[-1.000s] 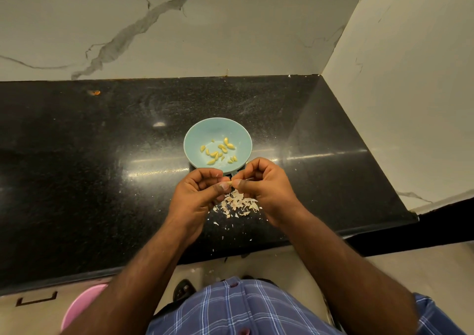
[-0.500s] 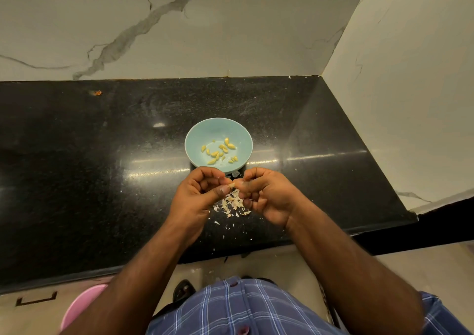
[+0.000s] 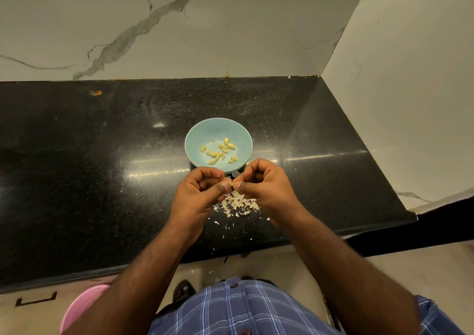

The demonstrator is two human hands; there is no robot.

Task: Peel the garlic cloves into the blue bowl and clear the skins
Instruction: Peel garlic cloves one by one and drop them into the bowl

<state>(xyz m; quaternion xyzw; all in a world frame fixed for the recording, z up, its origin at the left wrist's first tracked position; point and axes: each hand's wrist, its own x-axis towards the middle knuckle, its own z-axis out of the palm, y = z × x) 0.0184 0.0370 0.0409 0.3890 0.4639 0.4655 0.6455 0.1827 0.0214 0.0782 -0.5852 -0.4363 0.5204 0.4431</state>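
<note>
A blue bowl [image 3: 195, 137] stands on the black counter and holds several peeled yellow garlic cloves [image 3: 218, 151]. Just in front of it, my left hand [image 3: 198, 193] and my right hand [image 3: 264, 183] meet thumb to thumb and pinch one small garlic clove [image 3: 230, 183] between their fingertips. Most of that clove is hidden by the fingers. A pile of pale garlic skins [image 3: 237, 202] lies on the counter under my hands, with loose flakes scattered toward the front edge.
The black granite counter [image 3: 102, 168] ends at a marble wall behind and a side wall on the right. A pink tub [image 3: 82, 306] sits on the floor at the lower left, below the counter's front edge. A small orange speck [image 3: 96, 93] marks the far left counter.
My right hand has turned back palm-down and shifted slightly right, uncovering more of the skin pile. Both hands stay together at the clove. The bowl has not moved.
</note>
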